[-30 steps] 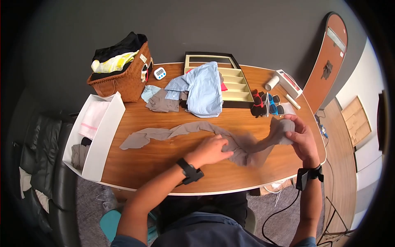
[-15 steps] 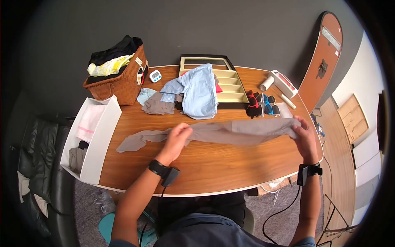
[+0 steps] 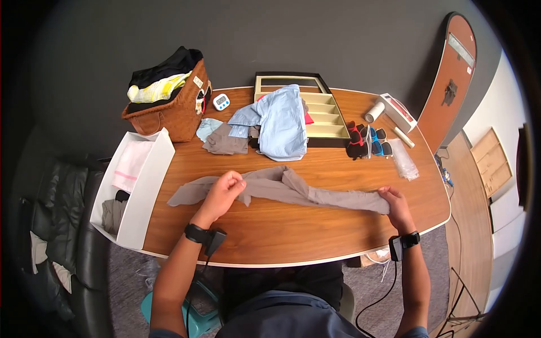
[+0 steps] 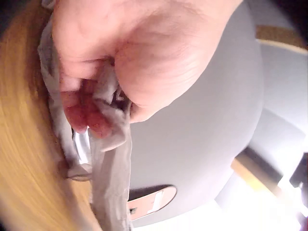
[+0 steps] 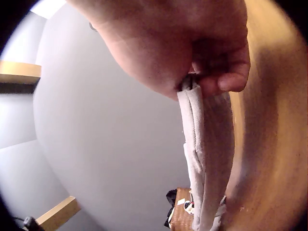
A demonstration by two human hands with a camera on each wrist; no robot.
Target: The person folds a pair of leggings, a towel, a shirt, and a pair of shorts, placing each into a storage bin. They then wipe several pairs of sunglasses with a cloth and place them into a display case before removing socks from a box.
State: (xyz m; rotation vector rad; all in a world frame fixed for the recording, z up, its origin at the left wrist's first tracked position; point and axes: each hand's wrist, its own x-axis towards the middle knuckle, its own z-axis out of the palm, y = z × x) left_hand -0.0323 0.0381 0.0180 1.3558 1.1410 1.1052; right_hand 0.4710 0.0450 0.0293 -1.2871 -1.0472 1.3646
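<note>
A long, thin grey garment (image 3: pixel 332 198) lies stretched from side to side over the front half of the table. My left hand (image 3: pixel 224 194) grips it left of its middle, and a loose end of cloth trails on past the hand to the left. In the left wrist view, bunched cloth (image 4: pixel 113 127) comes out between the curled fingers (image 4: pixel 98 122). At the far right end, my right hand (image 3: pixel 397 208) pinches the garment between thumb and fingers. The right wrist view shows the folded layers of the garment (image 5: pixel 195 139) running away from that pinch.
A light blue shirt (image 3: pixel 282 127) lies over a divided case (image 3: pixel 328 135), beside a crumpled grey cloth (image 3: pixel 225 141). A white box (image 3: pixel 147 197) with folded clothes and a full brown basket (image 3: pixel 183 115) stand left. Sunglasses (image 3: pixel 356 141), a clear plastic bag (image 3: pixel 404 160) and a timer (image 3: pixel 221 102) lie farther back.
My left hand has moved left from the garment's middle and taken hold of it. The right hand has lowered its end toward the table, and the cloth is now drawn out lengthwise.
</note>
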